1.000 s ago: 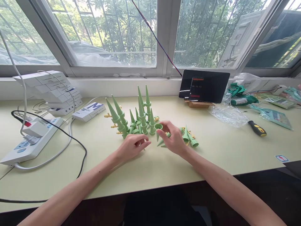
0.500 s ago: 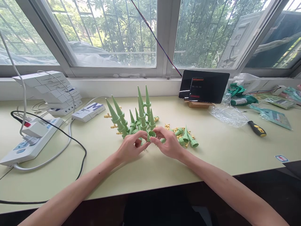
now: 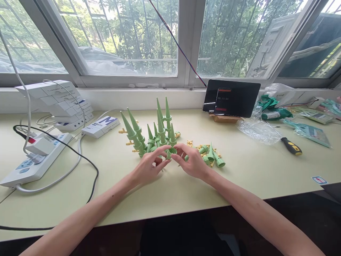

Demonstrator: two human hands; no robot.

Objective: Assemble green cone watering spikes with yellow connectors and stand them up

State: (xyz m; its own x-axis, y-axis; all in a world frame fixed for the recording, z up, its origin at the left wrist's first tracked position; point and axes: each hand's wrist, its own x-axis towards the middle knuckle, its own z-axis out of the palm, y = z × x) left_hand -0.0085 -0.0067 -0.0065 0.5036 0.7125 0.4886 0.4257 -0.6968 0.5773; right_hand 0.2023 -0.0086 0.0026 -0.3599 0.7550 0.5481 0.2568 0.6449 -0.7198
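My left hand [image 3: 150, 168] and my right hand [image 3: 192, 161] meet over the pale green table [image 3: 165, 188], fingers pinched together round a small green ring-shaped cap [image 3: 171, 152] held between them. What my left fingers hold besides is hidden. Just behind the hands stands a cluster of upright green cone spikes [image 3: 157, 128] with small yellow fittings. To the right of my right hand lies a loose pile of green spikes and yellow parts [image 3: 210, 154].
A white power strip [image 3: 29, 161] with cables lies at the left, a stack of white boxes [image 3: 62, 103] behind it and a single box [image 3: 100, 126] nearer. A dark tablet [image 3: 231, 97] leans at the window. A screwdriver [image 3: 291, 145] and plastic bags [image 3: 274, 110] lie right.
My right hand brought the green ring cap left and down from beside the standing spikes to my left hand; both hands now pinch at it. Little has moved in the last half second.
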